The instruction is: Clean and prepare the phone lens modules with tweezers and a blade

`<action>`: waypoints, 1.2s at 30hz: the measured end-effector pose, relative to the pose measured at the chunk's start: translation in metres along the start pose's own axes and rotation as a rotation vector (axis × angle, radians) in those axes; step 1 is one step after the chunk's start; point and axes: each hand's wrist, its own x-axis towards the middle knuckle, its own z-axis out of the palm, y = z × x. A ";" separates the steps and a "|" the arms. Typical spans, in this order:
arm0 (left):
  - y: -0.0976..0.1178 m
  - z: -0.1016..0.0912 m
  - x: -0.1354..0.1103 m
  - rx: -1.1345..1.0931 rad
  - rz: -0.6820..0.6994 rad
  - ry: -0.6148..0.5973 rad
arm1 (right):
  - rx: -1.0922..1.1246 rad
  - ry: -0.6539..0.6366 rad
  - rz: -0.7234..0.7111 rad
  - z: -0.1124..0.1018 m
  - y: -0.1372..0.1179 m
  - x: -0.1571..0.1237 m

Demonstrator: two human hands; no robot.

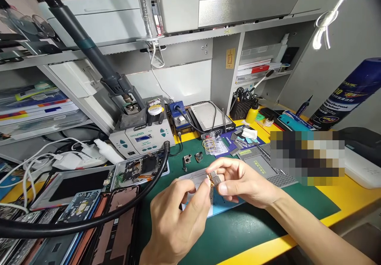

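A small silvery camera module (216,179) with an orange flex cable sits between my two hands above the mat. Thumb and fingers of my right hand (244,179) pinch its metal body. With closed fingertips, my left hand (181,211) grips the flex cable (211,178) at the module's left side. Beneath both hands lies a flat white-and-blue sheet (220,207), partly hidden by them. Two more small camera modules (187,160) rest on the green mat (253,233) just beyond the hands.
A hot-air station (143,140) stands at the back left, its thick black hose (119,215) arching across the left side. Opened phones (77,213) crowd the left. A perforated grey plate (258,167), a spray can (345,94) and a pixelated patch are on the right.
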 end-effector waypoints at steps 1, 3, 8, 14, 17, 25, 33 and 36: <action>0.000 0.000 -0.001 0.005 0.003 0.002 | -0.018 0.007 -0.004 0.000 0.000 0.000; -0.001 0.000 -0.001 0.015 0.010 0.005 | -0.050 0.011 -0.016 -0.001 0.000 -0.001; -0.002 0.001 -0.003 -0.011 -0.029 0.010 | -0.160 0.050 -0.057 -0.004 0.004 0.000; 0.003 0.005 -0.003 -0.644 -0.810 -0.221 | -0.425 0.153 -0.217 0.000 0.011 0.005; 0.001 0.010 -0.003 -0.913 -1.120 -0.331 | -0.553 0.205 -0.306 0.005 0.016 0.005; 0.001 0.010 0.007 -0.928 -1.144 -0.293 | -0.828 0.303 -0.473 0.000 0.027 0.008; -0.003 0.002 0.026 -0.931 -0.980 -0.423 | -0.935 0.368 -0.401 0.003 0.015 -0.010; -0.005 0.006 0.021 -0.904 -0.905 -0.420 | -0.947 0.347 -0.315 0.011 0.010 -0.020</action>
